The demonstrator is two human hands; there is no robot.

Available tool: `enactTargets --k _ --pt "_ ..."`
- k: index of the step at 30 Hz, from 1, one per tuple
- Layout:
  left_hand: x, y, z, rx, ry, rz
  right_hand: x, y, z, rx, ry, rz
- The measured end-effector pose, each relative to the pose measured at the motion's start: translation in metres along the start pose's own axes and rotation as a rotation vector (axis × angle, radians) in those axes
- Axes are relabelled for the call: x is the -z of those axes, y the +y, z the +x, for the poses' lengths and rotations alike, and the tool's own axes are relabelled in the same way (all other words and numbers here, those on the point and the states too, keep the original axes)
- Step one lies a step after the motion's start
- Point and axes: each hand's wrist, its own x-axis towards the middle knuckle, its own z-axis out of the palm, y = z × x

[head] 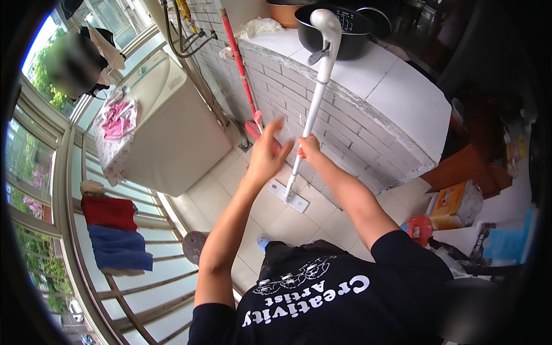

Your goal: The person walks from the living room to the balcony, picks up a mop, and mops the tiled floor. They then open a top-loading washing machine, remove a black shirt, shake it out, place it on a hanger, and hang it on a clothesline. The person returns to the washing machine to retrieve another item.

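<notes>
A white spray mop (316,101) with a trigger at its top stands tilted in front of me. My right hand (308,148) is closed around its pole, partway down. Flat on the tiled floor (241,215) lies the mop's white rectangular head (288,196). To the left of the pole, my left hand (268,156) is raised with fingers spread and slightly blurred; nothing is in it. Behind that hand, a tool with a red pole (238,56) leans by the brick wall, its lower end partly hidden by my fingers.
A white-tiled counter (405,95) bears a black cooker pot (310,36) and an orange pot (286,13). A washing machine (185,129) with cloths on its lid stands left. Red and blue cloths (114,233) hang on window bars. A cardboard box (448,205) is at right.
</notes>
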Motion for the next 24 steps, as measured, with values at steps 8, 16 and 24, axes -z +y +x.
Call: enactTargets --k 8,16,24 --pt "0.072 -0.177 -0.268 0.677 -0.435 0.096 -0.052 -0.036 0.033 -0.041 0.042 -0.14" --pt "0.129 -0.206 -0.367 1.036 -0.334 -0.081 -0.085 -0.049 0.084 -0.119 0.128 -0.157" --pt "0.149 -0.231 -0.376 1.092 -0.098 -0.181 -0.08 -0.046 0.088 -0.131 0.037 -0.212"
